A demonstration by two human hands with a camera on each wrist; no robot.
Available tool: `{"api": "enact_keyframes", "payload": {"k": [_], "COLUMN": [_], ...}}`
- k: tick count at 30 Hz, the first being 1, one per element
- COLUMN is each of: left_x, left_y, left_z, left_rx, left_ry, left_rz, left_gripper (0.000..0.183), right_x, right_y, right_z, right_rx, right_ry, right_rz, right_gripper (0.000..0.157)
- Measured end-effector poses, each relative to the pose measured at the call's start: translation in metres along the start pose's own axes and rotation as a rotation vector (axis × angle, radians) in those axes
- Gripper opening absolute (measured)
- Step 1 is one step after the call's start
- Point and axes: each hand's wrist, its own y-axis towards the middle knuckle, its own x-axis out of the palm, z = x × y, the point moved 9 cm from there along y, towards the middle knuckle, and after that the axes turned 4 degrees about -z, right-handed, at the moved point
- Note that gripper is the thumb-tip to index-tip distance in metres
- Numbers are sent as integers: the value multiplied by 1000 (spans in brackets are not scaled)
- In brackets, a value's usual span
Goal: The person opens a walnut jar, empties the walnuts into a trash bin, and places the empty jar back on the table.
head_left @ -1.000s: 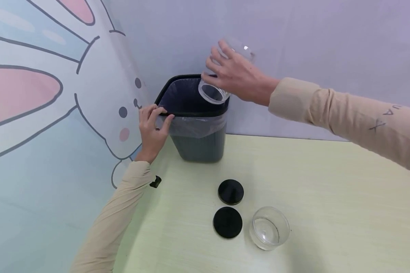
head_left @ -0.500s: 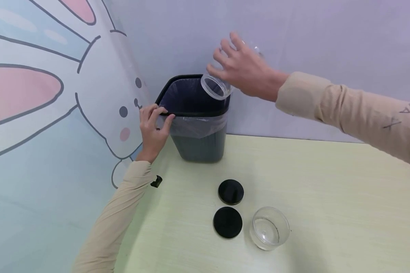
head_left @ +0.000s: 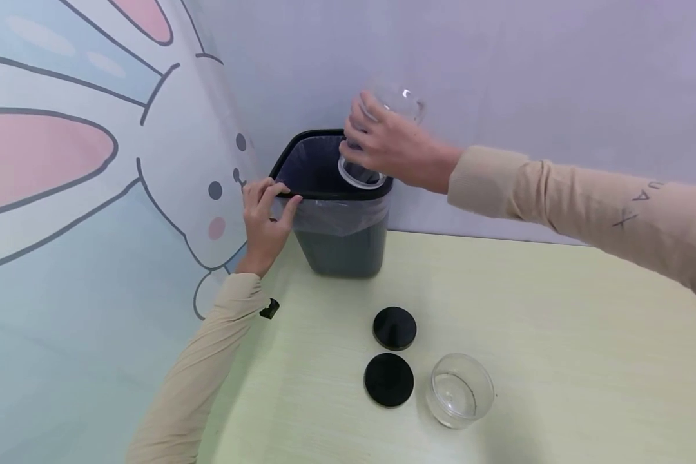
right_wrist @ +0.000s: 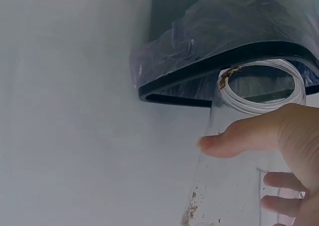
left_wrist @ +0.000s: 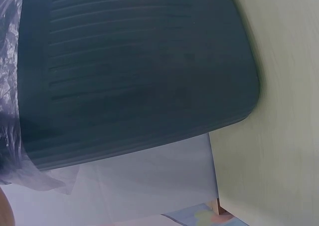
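Note:
My right hand (head_left: 385, 138) grips a clear plastic jar (right_wrist: 212, 176), its thumb on one side and fingers on the other. The jar is tilted mouth-down over the wastebasket (head_left: 345, 251), with its open end at the rim. Brown bits cling inside the mouth and along the wall in the right wrist view. At the near left corner, my left hand (head_left: 265, 222) pinches the black rim between thumb and fingers. A clear liner bag (head_left: 339, 216) folds over that rim. Only a sliver of the left hand shows in the left wrist view.
Two round black lids (head_left: 394, 328) lie on the pale table (head_left: 557, 335) in front of the wastebasket. Beside them stands a clear round container (head_left: 459, 393) without a lid. Walls rise behind and at the left, the left one with a rabbit picture (head_left: 180, 161).
The jar and right hand rose slightly to the right half a second ago, then came back down and left toward the wastebasket. My left hand keeps its hold on the rim.

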Motion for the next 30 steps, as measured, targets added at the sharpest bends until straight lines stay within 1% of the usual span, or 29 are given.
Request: {"api": "enact_keyframes", "payload": {"k": [3, 6, 13, 19, 22, 27, 30], "left_x": [1, 1, 0, -4, -5, -6, -5], "left_y": [0, -1, -1, -2, -3, -4, -4], "left_z": [-1, -1, -4, -7, -10, -12, -12], "left_rx": [4, 9, 14, 14, 7, -4, -5], "left_ry": [4, 3, -20, -31, -21, 2, 5], "left_rz": [2, 12, 47, 62, 59, 48, 50], "left_gripper": [19, 19, 15, 18, 18, 17, 18], "right_x": [1, 3, 0, -11, -14, -13, -11], "right_y": [0, -3, -13, -24, -30, -43, -52], "right_z": [-2, 1, 13, 22, 26, 29, 30], "right_rx": [11, 45, 147, 246, 284, 340, 366], "right_ry": [21, 76, 258, 420, 505, 604, 636], "right_rz": [-7, 2, 51, 101, 109, 97, 123], "right_gripper": [73, 76, 76, 79, 80, 81, 82]}}
